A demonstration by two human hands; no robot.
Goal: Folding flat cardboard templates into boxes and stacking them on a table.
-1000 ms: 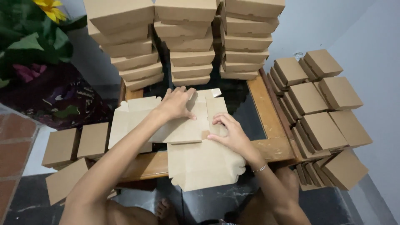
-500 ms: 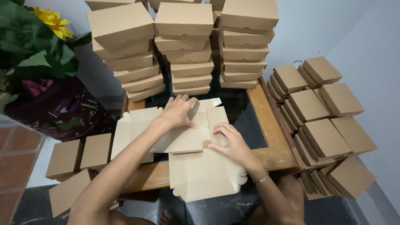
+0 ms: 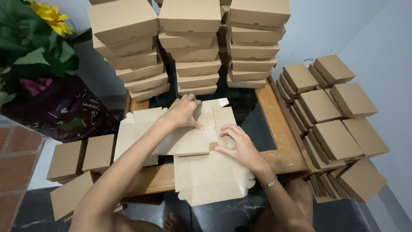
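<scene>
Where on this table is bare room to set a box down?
Only the dark glass strip between the right hand and the table's wooden right rail. The back is crowded with stacked boxes; flat box blanks under the left hand cover the rest.

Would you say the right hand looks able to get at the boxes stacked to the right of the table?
Probably yes: the right hand rests on the flat cardboard, and nothing stands between it and those boxes.

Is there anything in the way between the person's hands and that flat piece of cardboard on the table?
Nothing visible. The left hand and right hand both rest directly on the flat cardboard box blank; the stacked boxes stand behind it.
</scene>
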